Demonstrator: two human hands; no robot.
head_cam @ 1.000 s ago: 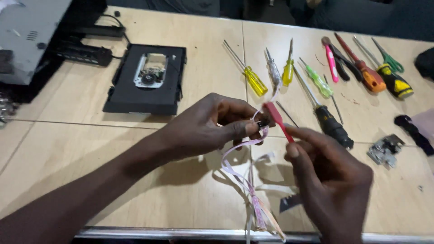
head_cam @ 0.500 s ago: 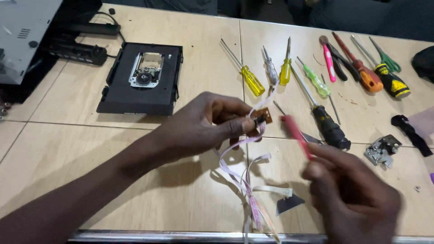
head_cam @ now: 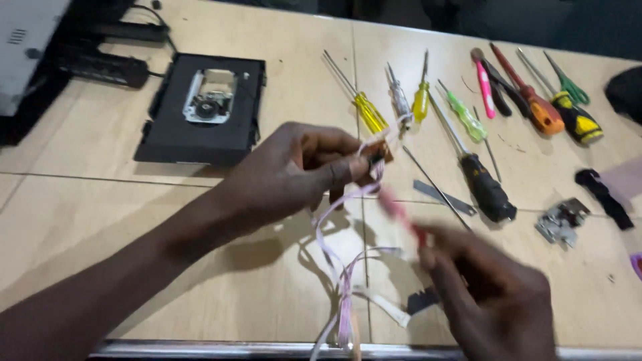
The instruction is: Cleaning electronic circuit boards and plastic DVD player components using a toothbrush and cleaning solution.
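Observation:
My left hand (head_cam: 294, 170) pinches a small brown circuit board (head_cam: 378, 152) above the wooden table. A bundle of thin white and pink wires (head_cam: 344, 267) hangs from the board down to the table's front edge. Lower right, my blurred right hand (head_cam: 491, 291) grips a slim red-handled tool (head_cam: 401, 212) whose tip points up toward the board, a short way below it. The two hands are apart.
A black disc drive tray (head_cam: 200, 110) lies at the back left beside a black power strip (head_cam: 100, 67). Several screwdrivers (head_cam: 468, 120) are lined up along the back right. A small metal bracket (head_cam: 560, 220), a black strap (head_cam: 602, 194) and a flat metal strip (head_cam: 441, 197) lie at the right.
My right hand has pulled the red tool away from the board, down and to the right. My left hand still holds the board in about the same place.

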